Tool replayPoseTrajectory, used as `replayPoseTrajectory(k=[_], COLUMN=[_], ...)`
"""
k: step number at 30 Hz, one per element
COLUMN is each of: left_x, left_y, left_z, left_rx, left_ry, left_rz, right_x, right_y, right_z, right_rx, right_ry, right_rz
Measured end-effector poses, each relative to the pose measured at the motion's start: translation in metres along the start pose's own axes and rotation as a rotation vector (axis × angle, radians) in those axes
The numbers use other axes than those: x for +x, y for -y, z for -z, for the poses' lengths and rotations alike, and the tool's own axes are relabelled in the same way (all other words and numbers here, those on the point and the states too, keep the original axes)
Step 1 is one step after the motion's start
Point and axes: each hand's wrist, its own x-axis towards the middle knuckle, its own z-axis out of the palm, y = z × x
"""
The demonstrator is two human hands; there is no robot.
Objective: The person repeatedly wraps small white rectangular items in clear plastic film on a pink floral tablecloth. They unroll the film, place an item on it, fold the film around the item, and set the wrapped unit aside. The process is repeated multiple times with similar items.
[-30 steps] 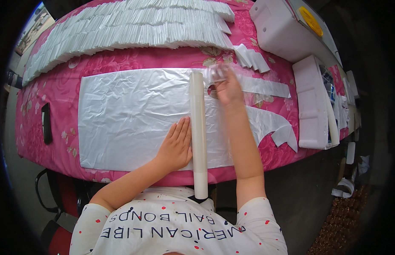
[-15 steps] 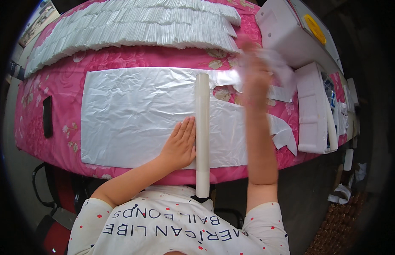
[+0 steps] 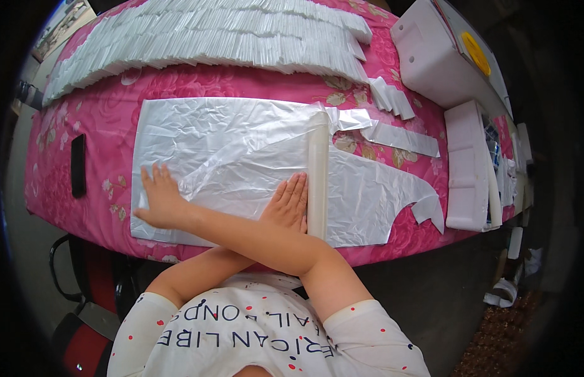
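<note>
A white plastic carrier bag [image 3: 242, 144] with cut-out handles lies spread on the table, its handles toward the right. Across it, roughly front to back, rests a pale tube [image 3: 318, 169]. My left hand [image 3: 286, 204] lies flat on the bag, fingers together and pressed along the tube's left side. My right arm crosses over my left forearm. Near the bag's left edge, my right hand [image 3: 159, 198] is spread over the plastic with nothing in its fingers. A few folded white plastic strips [image 3: 392, 98] lie fanned beyond the handles.
Long rows of packed folded white plastic [image 3: 210, 41] fill the table's far side. A black phone [image 3: 78, 165] lies at the left on the pink flowered cloth [image 3: 50, 157]. White foam boxes [image 3: 462, 166] stand at the right, a yellow ring [image 3: 475, 53] near them. Chairs stand below left.
My right hand has swung from the blurred white plastic at the far right across to the bag's left side. Folded strips now show there. My left hand stays beside the tube.
</note>
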Motion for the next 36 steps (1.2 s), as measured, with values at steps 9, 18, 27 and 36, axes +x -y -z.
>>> replayPoseTrajectory(k=[9, 18, 27, 36], left_x=[0.011, 0.094, 0.084, -0.041], left_y=[0.042, 0.063, 0.077, 0.102], left_z=[0.012, 0.037, 0.034, 0.127], left_rx=[-0.506, -0.079, 0.146, -0.127], left_ry=[-0.345, -0.230, -0.124, -0.393], left_rz=[-0.083, 0.021, -0.101, 0.073], right_x=[-0.141, -0.235, -0.234, -0.154], right_y=[-0.051, -0.119, -0.136, -0.082], right_z=[0.092, 0.128, 0.144, 0.080], right_rx=[-0.041, -0.391, -0.555, -0.588], right_ry=[-0.422, -0.541, -0.246, -0.166], right_rz=[0.301, 0.024, 0.129, 0.221])
